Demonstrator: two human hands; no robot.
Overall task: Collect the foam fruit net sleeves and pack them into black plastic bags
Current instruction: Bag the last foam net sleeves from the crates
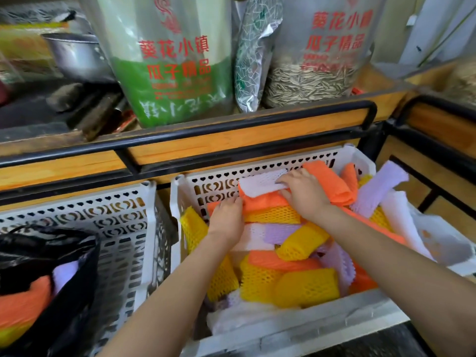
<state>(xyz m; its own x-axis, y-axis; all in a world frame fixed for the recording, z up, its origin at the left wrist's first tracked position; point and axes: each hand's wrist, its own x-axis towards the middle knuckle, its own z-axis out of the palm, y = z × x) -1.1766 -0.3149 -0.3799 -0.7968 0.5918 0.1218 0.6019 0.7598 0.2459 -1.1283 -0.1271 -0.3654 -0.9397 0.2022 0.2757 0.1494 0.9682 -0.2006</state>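
Two white perforated plastic crates stand side by side below a wood-and-black-metal shelf (pixel 231 140). Both hands are inside the right-hand crate (pixel 219 176), set apart from each other and each closed on a separate item.

1. Left hand (pixel 226 217): its fingers are curled over the left end of an orange foam net sleeve (pixel 265 203) that lies near the back wall of the crate.
2. Right hand (pixel 304 194): its fingers lie over a white foam net sleeve (pixel 260 185), with the thumb beneath it. This sleeve sits directly on top of the orange foam net sleeve. The heel of the hand rests against a second, rolled orange sleeve (pixel 332 181).
3. Remaining stock in the right-hand crate: yellow foam net sleeves (pixel 306 287) are piled towards the front and the left wall, and lilac foam net sleeves (pixel 378 186) lie at the right and in the middle. Further orange and white pieces are mixed through the pile. A thin translucent white plastic sheet (pixel 443 243) hangs over the right rim.
4. Left-hand crate (pixel 123 228): it holds a crumpled black plastic bag (pixel 38 243) with its mouth open. Orange, lilac and yellow sleeves (pixel 23 302) are visible inside the bag.
5. Shelf contents: a clear printed bag with green contents (pixel 167 60), a clear printed bag of striped seeds (pixel 322 73), a silver patterned pouch (pixel 255 47) between them, and a metal pot (pixel 74 52) at the left.
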